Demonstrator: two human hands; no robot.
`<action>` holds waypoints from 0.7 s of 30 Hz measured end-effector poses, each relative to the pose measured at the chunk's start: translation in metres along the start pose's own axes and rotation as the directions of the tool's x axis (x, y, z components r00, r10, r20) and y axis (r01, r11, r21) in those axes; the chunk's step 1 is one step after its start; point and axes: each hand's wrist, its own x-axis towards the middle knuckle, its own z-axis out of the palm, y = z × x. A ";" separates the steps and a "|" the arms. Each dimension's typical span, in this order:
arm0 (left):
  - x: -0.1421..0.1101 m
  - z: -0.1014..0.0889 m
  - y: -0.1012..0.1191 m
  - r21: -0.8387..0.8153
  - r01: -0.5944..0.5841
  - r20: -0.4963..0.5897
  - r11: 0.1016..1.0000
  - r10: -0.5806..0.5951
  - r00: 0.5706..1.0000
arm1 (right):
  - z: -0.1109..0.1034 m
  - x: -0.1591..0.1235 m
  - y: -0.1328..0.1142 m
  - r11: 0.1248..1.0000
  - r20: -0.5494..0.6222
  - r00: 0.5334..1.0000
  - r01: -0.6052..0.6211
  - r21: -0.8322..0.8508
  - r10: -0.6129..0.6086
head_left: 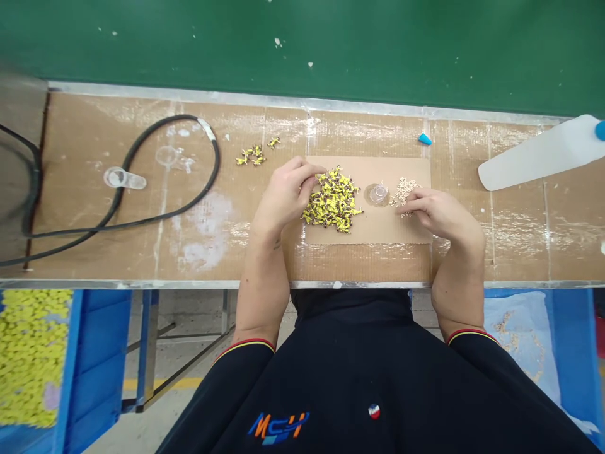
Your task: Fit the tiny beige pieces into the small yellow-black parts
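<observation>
A pile of small yellow parts (pixel 334 202) lies on a cardboard sheet (pixel 368 230) in front of me. My left hand (pixel 286 192) rests at the pile's left edge, fingers curled and pinched over the parts; what they hold is hidden. A small heap of pale metal pieces (pixel 405 188) lies to the right. My right hand (pixel 437 211) reaches it with fingers pinched at its near edge. Between the two heaps sits a small clear round dish (pixel 377 194).
A black cable (pixel 155 170) loops over the left of the bench. A few yellow parts (pixel 253 155) lie apart. A clear plastic piece (pixel 123 179), a blue cap (pixel 425 139) and a white paddle (pixel 539 154) lie around. Blue bins (pixel 94 359) stand below.
</observation>
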 end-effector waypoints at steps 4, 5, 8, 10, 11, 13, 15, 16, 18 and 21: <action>0.000 -0.001 -0.001 0.015 0.004 0.003 1.000 -0.004 1.000 | 0.000 -0.001 -0.001 0.997 -0.026 0.998 -0.065 -0.042 0.064; 0.000 -0.001 -0.001 0.016 0.003 0.003 1.000 -0.003 1.000 | -0.001 -0.002 0.000 0.997 -0.041 0.996 -0.075 -0.035 0.074; 0.001 -0.001 0.000 0.010 -0.002 0.003 1.000 0.002 1.000 | -0.004 -0.005 0.003 0.999 -0.020 0.999 -0.046 0.016 0.046; 0.001 -0.001 0.000 0.007 -0.001 0.003 1.000 0.001 1.000 | -0.005 -0.004 0.003 0.999 0.028 0.999 -0.033 0.024 0.032; 0.001 -0.001 0.000 0.006 0.001 0.004 1.000 -0.001 1.000 | -0.005 -0.004 0.002 0.999 0.043 0.998 -0.041 0.012 0.040; 0.001 -0.001 0.001 0.008 0.006 0.004 1.000 -0.006 1.000 | -0.004 -0.003 0.002 0.997 0.029 0.997 -0.070 -0.021 0.070; 0.001 -0.001 0.001 0.012 0.007 0.003 1.000 -0.007 1.000 | -0.003 -0.003 0.004 0.997 -0.057 0.995 -0.081 -0.016 0.080; 0.001 -0.001 0.001 0.015 0.004 0.002 1.000 -0.004 1.000 | -0.003 -0.003 0.005 0.997 -0.125 0.989 -0.072 0.012 0.073; 0.001 -0.001 0.000 0.019 -0.005 0.002 1.000 0.005 1.000 | -0.003 -0.003 0.009 0.995 -0.281 0.958 -0.034 0.094 0.059; 0.000 -0.001 0.000 0.023 -0.021 -0.003 1.000 0.021 1.000 | -0.004 -0.003 0.014 0.981 -0.435 0.898 0.018 0.192 0.069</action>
